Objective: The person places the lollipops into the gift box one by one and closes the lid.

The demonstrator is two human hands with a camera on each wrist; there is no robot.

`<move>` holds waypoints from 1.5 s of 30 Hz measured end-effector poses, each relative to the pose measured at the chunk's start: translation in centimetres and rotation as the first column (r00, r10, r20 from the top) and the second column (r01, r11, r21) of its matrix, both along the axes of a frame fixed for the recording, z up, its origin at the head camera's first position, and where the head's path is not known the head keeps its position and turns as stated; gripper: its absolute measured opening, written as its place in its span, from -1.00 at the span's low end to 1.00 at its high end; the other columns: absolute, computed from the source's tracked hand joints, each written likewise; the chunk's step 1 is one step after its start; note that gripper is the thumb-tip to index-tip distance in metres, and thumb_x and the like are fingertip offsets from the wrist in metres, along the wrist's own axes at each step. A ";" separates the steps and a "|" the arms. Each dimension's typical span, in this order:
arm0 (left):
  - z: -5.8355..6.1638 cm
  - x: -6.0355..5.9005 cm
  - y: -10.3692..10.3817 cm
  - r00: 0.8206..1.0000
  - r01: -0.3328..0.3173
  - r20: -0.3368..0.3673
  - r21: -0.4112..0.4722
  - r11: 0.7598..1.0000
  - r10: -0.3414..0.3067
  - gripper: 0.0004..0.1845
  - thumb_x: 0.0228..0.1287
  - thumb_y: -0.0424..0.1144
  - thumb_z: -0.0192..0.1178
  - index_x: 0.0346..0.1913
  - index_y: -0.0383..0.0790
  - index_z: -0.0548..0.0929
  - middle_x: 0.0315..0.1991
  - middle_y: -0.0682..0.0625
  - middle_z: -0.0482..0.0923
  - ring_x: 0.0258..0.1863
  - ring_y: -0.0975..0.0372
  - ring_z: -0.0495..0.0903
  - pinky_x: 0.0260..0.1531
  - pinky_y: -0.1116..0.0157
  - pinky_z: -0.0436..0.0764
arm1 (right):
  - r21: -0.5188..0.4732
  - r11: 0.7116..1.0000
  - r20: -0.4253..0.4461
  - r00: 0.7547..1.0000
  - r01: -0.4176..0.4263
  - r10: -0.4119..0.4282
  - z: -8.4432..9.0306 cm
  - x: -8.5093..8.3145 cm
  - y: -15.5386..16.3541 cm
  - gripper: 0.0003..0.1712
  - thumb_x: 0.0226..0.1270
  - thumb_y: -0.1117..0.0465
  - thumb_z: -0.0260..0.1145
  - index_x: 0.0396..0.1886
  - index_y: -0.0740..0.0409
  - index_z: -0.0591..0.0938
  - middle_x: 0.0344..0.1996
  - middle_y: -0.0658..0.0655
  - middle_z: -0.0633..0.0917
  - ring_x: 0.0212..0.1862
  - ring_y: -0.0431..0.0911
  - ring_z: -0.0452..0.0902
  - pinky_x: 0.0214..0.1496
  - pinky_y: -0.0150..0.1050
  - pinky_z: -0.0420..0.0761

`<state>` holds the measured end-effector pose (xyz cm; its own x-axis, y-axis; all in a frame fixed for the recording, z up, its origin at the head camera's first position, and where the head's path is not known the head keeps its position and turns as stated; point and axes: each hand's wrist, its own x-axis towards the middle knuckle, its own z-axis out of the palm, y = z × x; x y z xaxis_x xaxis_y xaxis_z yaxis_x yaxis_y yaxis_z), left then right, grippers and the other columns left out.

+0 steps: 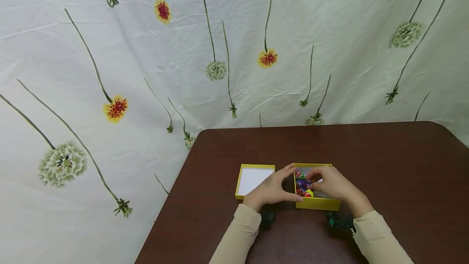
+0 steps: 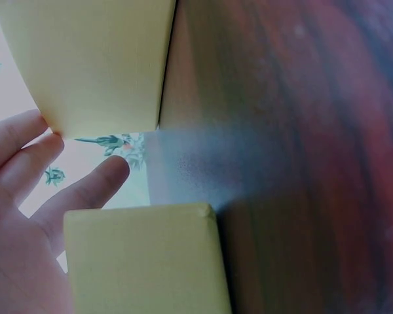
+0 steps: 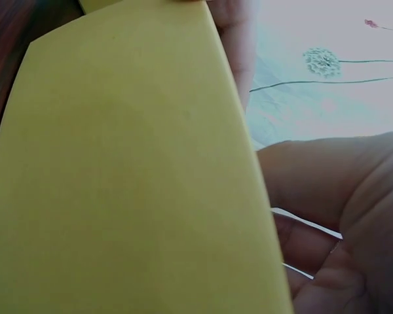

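Observation:
An open yellow box (image 1: 318, 203) with several bright wrapped candies (image 1: 303, 183) stands on the dark brown table (image 1: 384, 166). Its yellow lid (image 1: 254, 179) lies upturned just to the left, white inside. My left hand (image 1: 289, 184) rests between lid and box, with index finger and thumb straight against the box's left wall. My right hand (image 1: 311, 181) reaches into the box from the right and its curled fingertips pinch a candy. The left wrist view shows straight fingers (image 2: 85, 190) between two yellow walls. A yellow box wall (image 3: 131, 183) fills the right wrist view beside my curled fingers (image 3: 334, 190).
A pale cloth printed with flowers (image 1: 117, 109) hangs behind and to the left of the table. The table's left edge (image 1: 172, 199) runs close to the lid. Dark wrist cameras (image 1: 340, 222) sit under both beige sleeves. Bare tabletop stretches to the right and behind the box.

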<state>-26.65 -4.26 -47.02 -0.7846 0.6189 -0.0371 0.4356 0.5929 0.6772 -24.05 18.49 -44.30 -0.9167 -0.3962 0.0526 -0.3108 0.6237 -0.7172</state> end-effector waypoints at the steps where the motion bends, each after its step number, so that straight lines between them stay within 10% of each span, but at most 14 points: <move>1: 0.0 0.0 0.0 1.000 0.000 -0.001 0.000 1.000 0.000 -0.02 0.14 0.18 0.42 0.58 0.13 0.17 0.61 0.25 -0.02 0.58 0.12 0.09 0.48 -0.01 0.27 | -0.001 1.000 0.003 1.000 0.004 -0.004 0.1 0.0 0.0 -0.78 0.23 0.43 0.38 -0.11 0.37 0.71 -0.27 0.13 0.77 -0.23 -0.07 0.68 -0.19 -0.10 0.71; 18: 0.4 0.0 -0.3 0.996 0.006 -0.088 -0.039 0.999 -0.010 0.05 0.10 0.18 0.45 0.58 -0.01 0.16 0.61 0.04 0.06 0.57 0.09 0.14 0.50 -0.16 0.13 | -0.151 0.989 0.003 1.000 0.005 -0.005 1.3 0.9 -1.2 -0.61 0.32 0.29 0.39 0.10 0.38 0.63 -0.05 0.28 0.71 -0.08 0.03 0.67 -0.13 -0.17 0.74; 31: 1.1 0.2 -4.8 0.992 -0.088 -0.095 -0.029 0.996 0.085 0.09 0.02 0.14 0.52 0.56 -0.18 0.22 0.59 -0.04 0.13 0.54 0.03 0.20 0.45 -0.04 0.31 | -0.223 0.972 0.042 0.997 0.071 -0.063 2.2 1.9 -6.5 -0.28 0.25 0.26 0.46 0.38 0.33 0.43 0.25 0.40 0.56 0.20 0.27 0.57 0.09 0.06 0.68; 45: 0.7 -0.1 -10.1 0.978 -0.195 -0.086 -0.053 0.979 0.190 0.25 -0.13 -0.03 0.64 0.54 -0.42 0.11 0.59 -0.37 -0.08 0.56 -0.31 -0.08 0.45 -0.21 0.19 | -0.180 0.974 0.003 0.990 0.139 -0.140 -1.6 2.0 -12.8 0.15 -0.01 0.21 0.63 0.47 0.52 0.19 0.45 0.50 0.26 0.43 0.38 0.26 0.39 0.29 0.35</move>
<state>-26.75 -14.36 -46.29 -0.8910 0.4541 -0.0018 0.3606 0.7098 0.6051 -22.01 5.67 -45.91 -0.9613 -0.2480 0.1197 -0.2369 0.5232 -0.8186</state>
